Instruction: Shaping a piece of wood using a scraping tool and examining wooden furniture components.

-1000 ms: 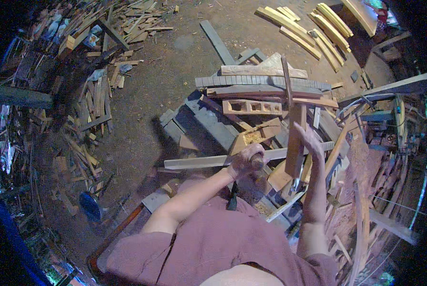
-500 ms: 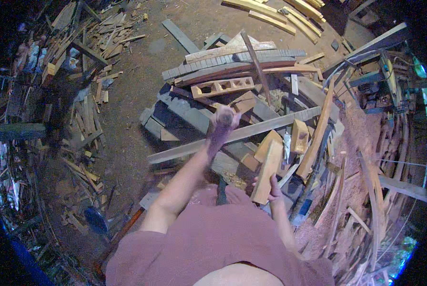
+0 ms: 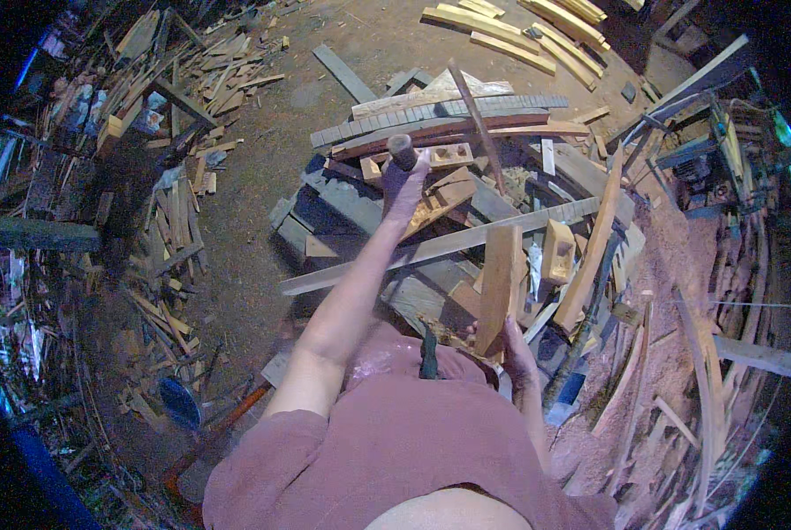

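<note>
My left hand (image 3: 403, 187) is raised over the timber pile, its fingers wrapped round a thick, round-ended wooden handle (image 3: 401, 150). The rest of that tool is hidden from here. Under this hand lie a wooden block with square holes (image 3: 453, 156) and a lighter cut piece of wood (image 3: 440, 205). Close to my body, my right hand (image 3: 521, 352) grips the lower end of a squared wooden block (image 3: 501, 283), which stands tilted up. Beside it is a hollowed wooden block (image 3: 557, 252).
A long grey board (image 3: 475, 245) crosses the pile in front of me. A wooden bar (image 3: 475, 124) leans over stacked planks at the far side. Squared yellow timbers (image 3: 510, 44) lie beyond. Scrap wood (image 3: 174, 221) is heaped at left, long strips (image 3: 700, 353) at right.
My left hand has moved up and away with the handle. The block in my right hand has turned more upright, and its top end has risen.
</note>
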Demonstrator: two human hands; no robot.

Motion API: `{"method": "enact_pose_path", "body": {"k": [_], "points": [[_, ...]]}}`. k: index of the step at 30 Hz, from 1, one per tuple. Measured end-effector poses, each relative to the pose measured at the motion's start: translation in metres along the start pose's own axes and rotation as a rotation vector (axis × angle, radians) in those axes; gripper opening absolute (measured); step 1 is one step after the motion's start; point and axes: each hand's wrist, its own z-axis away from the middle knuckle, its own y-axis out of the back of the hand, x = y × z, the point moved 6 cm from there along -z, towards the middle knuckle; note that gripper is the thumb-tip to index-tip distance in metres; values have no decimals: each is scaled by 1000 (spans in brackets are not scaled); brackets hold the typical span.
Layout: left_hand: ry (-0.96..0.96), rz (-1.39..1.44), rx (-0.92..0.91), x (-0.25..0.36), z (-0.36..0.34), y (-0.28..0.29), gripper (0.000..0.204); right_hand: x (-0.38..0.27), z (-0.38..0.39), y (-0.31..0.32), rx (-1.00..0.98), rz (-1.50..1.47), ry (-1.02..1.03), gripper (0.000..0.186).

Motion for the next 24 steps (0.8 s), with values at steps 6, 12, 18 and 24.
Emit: {"method": "enact_pose_path", "body": {"k": [6,12,18,24], "points": [[-215,-143,-98,18,4,-31,27,3,-24,39,160,331,8,62],[-476,-314,-179,-7,4,-60,23,-27,-22,23,291,542,89,56],[-400,-281,-261,9,20,-86,26,-149,-3,16,570,639,639,59],[-464,-328,-326,16,33,-105,26,-226,27,4,797,364,955,47]]}}
